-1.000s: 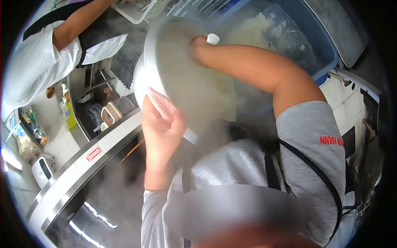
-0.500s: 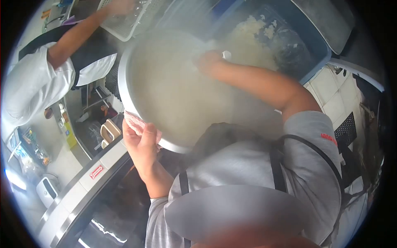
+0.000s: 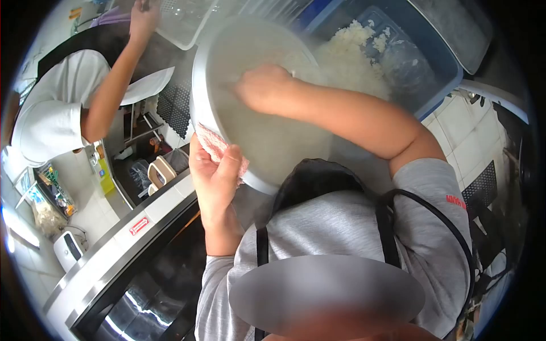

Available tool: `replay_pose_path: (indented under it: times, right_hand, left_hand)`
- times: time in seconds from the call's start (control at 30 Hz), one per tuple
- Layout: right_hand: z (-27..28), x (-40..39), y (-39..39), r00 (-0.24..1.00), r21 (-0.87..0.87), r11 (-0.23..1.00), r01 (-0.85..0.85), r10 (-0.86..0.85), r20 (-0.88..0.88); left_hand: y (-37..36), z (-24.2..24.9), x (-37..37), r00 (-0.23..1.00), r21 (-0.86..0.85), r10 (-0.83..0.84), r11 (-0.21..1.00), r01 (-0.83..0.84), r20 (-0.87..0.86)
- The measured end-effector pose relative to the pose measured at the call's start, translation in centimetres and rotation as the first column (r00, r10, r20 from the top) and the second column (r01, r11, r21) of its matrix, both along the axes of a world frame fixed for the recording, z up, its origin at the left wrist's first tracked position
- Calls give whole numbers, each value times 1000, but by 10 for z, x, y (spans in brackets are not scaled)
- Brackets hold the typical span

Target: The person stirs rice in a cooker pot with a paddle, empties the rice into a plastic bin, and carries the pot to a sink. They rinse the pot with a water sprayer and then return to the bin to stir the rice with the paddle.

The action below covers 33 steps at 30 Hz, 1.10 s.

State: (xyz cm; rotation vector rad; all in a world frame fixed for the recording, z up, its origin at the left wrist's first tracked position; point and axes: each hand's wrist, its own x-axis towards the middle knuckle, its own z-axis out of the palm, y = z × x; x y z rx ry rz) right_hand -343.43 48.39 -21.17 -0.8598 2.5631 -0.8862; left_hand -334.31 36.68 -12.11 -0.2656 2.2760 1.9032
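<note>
A large metal pot [image 3: 201, 85], tilted and hazy with steam, leans towards a blue tub [image 3: 449, 68]. My left hand [image 3: 215, 182] grips its near-left rim through a folded pink cloth [image 3: 216, 146]. Inside the pot's mouth, my right hand [image 3: 264, 88] is closed and slightly blurred. A small white handle end [image 3: 293, 73] shows beside that fist; the rest of the utensil is hidden by the hand and steam. Cooked white rice [image 3: 354, 42] lies heaped in the tub, beyond the pot's far-right rim.
A co-worker in a white shirt [image 3: 57, 116] stands at left, one arm raised near a clear plastic container [image 3: 185, 25]. A translucent lid [image 3: 455, 28] is beside the tub. A counter edge [image 3: 122, 241] runs along the lower left, with beige handles [image 3: 162, 173] beyond it.
The pot has shifted right and is tipped more. My right hand has moved left and nearer within its mouth, while my left hand moved right and up with the rim. The co-worker's arm has shifted.
</note>
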Motion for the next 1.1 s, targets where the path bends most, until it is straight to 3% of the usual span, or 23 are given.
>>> replay_pose_path:
  times: [0.17, 0.27, 0.37, 0.47, 0.57, 0.67, 0.77, 0.87, 0.93, 1.03, 1.1]
  right_hand:
    - [-30, 22, 3, 956, 109, 994, -31, -3, 294]
    - [-90, 37, -1, 920, 118, 985, 126, -161, 357]
    - [-103, 44, 7, 985, 118, 987, 107, -121, 125]
    - [-21, 20, 9, 956, 99, 992, 73, -98, 278]
    - [-8, 28, -20, 995, -40, 994, 100, -101, -18]
    - [-59, 38, -34, 912, -469, 782, 410, -341, 229]
    - [-41, 29, -1, 933, 24, 983, 181, -179, 311]
    - [-92, 15, -7, 981, 312, 940, 138, -173, 86]
    - [-66, 5, -2, 997, 251, 966, 60, -73, 40]
    - [-11, 10, -17, 982, -18, 995, 103, -104, -158]
    - [-7, 1, -45, 990, 43, 997, 57, -51, -132]
  left_hand:
    - [-13, 3, 11, 999, -6, 38, 999, -38, 21]
    - [-13, -3, 15, 1000, -6, 27, 1000, -27, 2]
    - [-12, -2, 18, 1000, -4, 11, 1000, -11, 14]
    - [-14, 1, 15, 1000, -23, 13, 1000, -12, 25]
    - [-10, 3, 21, 997, -19, 16, 1000, -14, 77]
    - [-7, 5, 16, 998, -49, 31, 998, -29, 58]
    - [-13, 6, 18, 997, -65, 26, 998, -21, 73]
    - [-12, 6, 19, 994, -101, 68, 993, -59, 88]
    - [-6, 10, 17, 986, -150, 159, 977, -151, 46]
    - [-15, 9, 21, 978, -102, 203, 975, -197, 48]
    - [-21, 6, 26, 983, -65, 155, 987, -149, 94]
